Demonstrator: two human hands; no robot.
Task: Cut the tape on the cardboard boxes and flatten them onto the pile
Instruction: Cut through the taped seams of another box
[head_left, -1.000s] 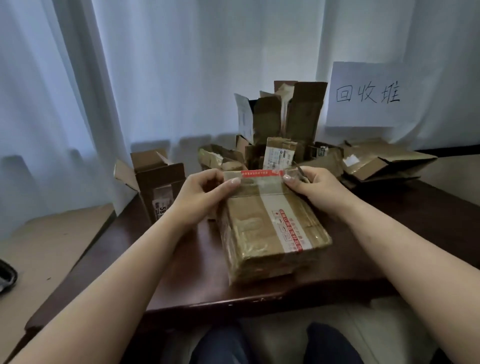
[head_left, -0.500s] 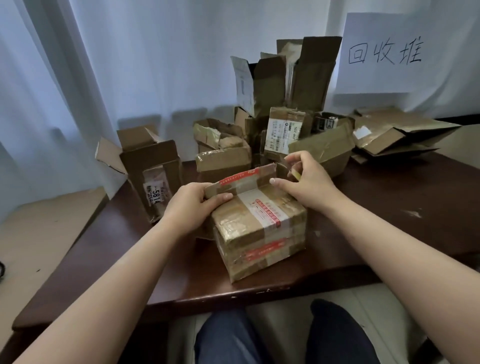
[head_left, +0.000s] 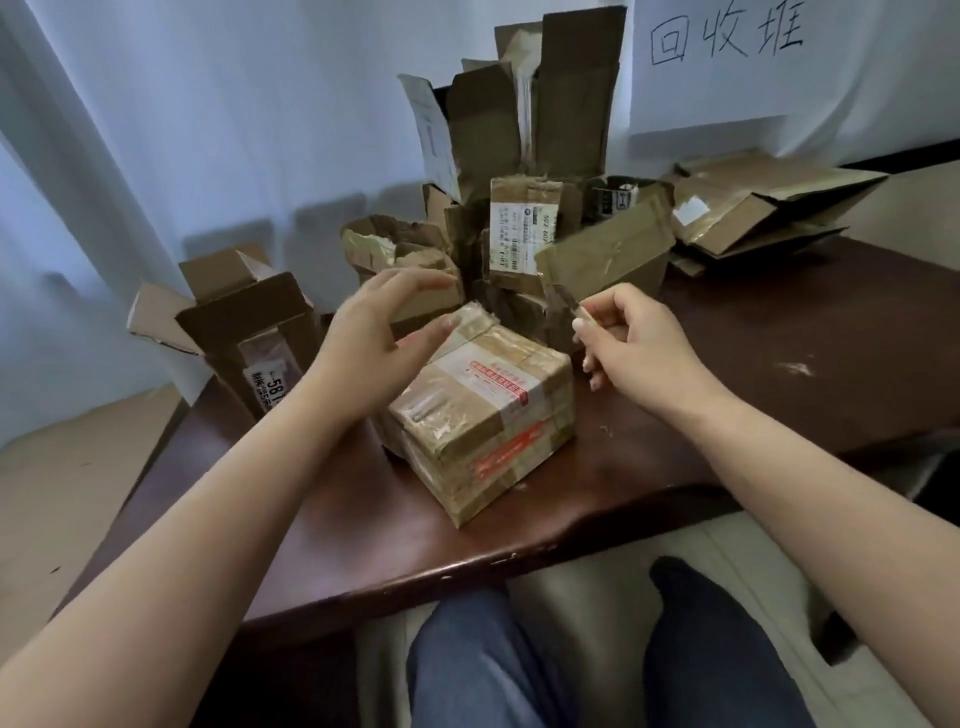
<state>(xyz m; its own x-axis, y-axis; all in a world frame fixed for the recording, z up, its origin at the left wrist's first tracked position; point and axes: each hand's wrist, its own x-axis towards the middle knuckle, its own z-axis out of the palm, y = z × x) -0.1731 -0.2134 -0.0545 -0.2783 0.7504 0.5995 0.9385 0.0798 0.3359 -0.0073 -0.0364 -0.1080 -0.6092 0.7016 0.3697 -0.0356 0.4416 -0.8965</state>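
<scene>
Cardboard box (head_left: 480, 402) carries red-printed tape; paper sign (head_left: 727, 62) reads 回收堆.

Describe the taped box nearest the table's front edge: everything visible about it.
The taped cardboard box is a squat brown carton wrapped in glossy clear tape, with a white strip printed in red running over its top and down the near side. It looks still sealed. It sits corner-on near the front edge of the dark wooden table. The left hand reaches over its far left corner, thumb at the edge; contact is unclear. The right hand is clear of it.
</scene>
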